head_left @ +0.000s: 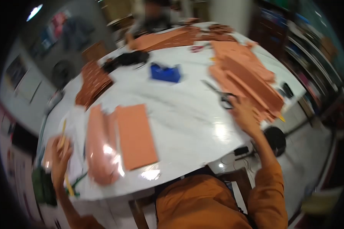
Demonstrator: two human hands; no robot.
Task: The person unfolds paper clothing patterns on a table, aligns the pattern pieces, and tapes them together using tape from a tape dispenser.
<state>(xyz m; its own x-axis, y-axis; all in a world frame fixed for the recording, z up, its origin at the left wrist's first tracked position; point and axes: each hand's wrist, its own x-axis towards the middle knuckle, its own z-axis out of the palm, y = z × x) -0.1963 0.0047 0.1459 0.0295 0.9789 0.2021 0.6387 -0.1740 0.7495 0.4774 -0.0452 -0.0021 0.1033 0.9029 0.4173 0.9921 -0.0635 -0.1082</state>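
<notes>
On the left of the table, my left hand (61, 154) has its fingers closed around a slim yellow stick (64, 131) that looks like a pencil. White paper (77, 128) lies beside that hand. To its right are a plastic-wrapped orange bundle (99, 152) and a flat orange fabric piece (137, 137). My right hand (244, 114) grips the dark handles of a pair of scissors (228, 100), whose blades point away to the upper left. Stacked orange fabric (248, 80) lies right next to it. Motion blur softens both hands.
A blue tape dispenser (165, 72) stands mid-table, with a black bundle (132, 58) behind it. Folded patterned fabric (92, 84) lies at the left edge. More orange fabric (164, 39) covers the far side, where a blurred person (154, 17) is. A black stool (275, 140) is at the right.
</notes>
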